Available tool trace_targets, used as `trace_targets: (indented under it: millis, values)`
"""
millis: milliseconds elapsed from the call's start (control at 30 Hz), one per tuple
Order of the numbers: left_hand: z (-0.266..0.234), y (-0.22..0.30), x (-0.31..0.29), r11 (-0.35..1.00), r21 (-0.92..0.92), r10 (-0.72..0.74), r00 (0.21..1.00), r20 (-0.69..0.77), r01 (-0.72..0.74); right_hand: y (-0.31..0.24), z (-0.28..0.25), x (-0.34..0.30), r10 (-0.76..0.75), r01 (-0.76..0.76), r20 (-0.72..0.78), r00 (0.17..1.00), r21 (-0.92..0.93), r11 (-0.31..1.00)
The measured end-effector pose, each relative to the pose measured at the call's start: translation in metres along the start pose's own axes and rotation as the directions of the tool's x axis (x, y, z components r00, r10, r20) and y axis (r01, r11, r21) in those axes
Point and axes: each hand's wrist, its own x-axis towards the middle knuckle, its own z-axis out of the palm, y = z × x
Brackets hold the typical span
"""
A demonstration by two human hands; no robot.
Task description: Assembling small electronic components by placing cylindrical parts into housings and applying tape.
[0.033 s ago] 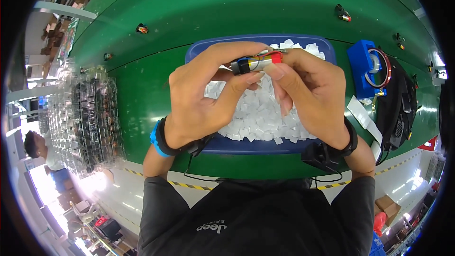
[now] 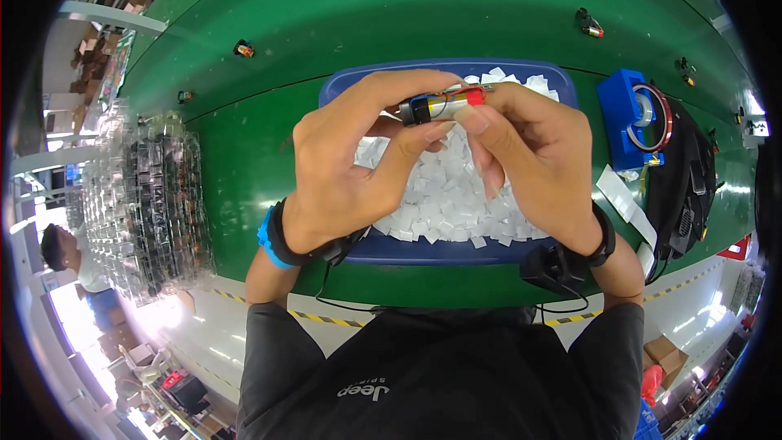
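Observation:
Between both hands is a small cylindrical battery assembly [image 2: 445, 107] with a black end, a silver-yellow body, a red end and thin wires. My left hand [image 2: 346, 167] grips its black end between thumb and fingers. At the red end, my right hand [image 2: 544, 167] has its thumb and fingers closed on it. The assembly lies roughly level over a blue bin [image 2: 448, 255] filled with small white square pieces [image 2: 456, 208]. My fingers partly hide the wires and the far side.
The bin stands on a green table [image 2: 366, 16]. To its right are a blue tape dispenser [image 2: 617, 122], a white strip [image 2: 626, 194] and a black bag-like item [image 2: 683, 187]. Stacked clear plastic trays [image 2: 147, 204] stand left. Similar small assemblies [image 2: 590, 24] lie farther back.

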Motion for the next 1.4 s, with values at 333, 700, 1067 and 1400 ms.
trace_targets:
  millis: [333, 700, 1067, 1400]
  values:
    - [-0.012, -0.026, 0.034, 0.967, -0.081, -0.236, 0.970, 0.055, 0.240, 0.003, -0.009, 0.006, 0.036, -0.031, 0.101, 0.994, -0.053, 0.998]
    - [-0.101, -0.159, 0.036, 0.669, 0.667, -0.190, 0.943, -0.274, 0.329, -0.031, 0.017, -0.025, -0.102, 0.172, 0.187, 0.977, -0.410, 0.896]
    - [-0.253, 0.140, -0.184, 0.129, 0.956, 0.236, 0.928, -0.289, 0.265, -0.102, 0.059, -0.020, -0.214, 0.554, 0.534, 0.818, -0.633, 0.540]
    - [-0.273, 0.130, -0.237, 0.182, 0.865, 0.189, 0.847, -0.497, 0.467, -0.105, 0.145, -0.012, -0.046, 0.582, 0.798, 0.601, -0.398, 0.709]
